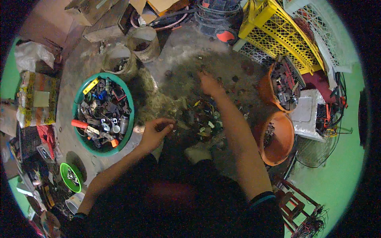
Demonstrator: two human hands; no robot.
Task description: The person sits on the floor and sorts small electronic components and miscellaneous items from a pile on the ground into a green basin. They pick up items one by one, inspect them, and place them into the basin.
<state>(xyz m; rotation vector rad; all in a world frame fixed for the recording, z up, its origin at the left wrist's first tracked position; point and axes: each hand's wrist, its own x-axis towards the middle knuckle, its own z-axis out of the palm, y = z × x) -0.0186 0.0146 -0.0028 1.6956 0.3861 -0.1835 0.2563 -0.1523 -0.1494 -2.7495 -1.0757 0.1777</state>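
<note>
My left hand [156,134] hovers over the dirty floor, to the right of a green basin [131,101]. Its thumb and forefinger curve towards each other, and I cannot tell whether something small sits between the tips. My right hand [209,84] reaches farther forward over a dark patch of floor [184,74]. Its fingers point down and away, blurred, so their grip is unclear. Between my forearms lies a pile of small scraps [208,122]. Mixed metal and plastic parts [102,110] heap up in the green basin, with a red-handled tool [79,124] across its edge.
Two grimy buckets [119,61] [144,44] stand ahead on the left. On the right are an orange tub of parts [265,84] and a tilted orange bowl [282,136]. A yellow plastic crate [268,26] leans behind them. A small lime-green bowl [64,175] sits at lower left.
</note>
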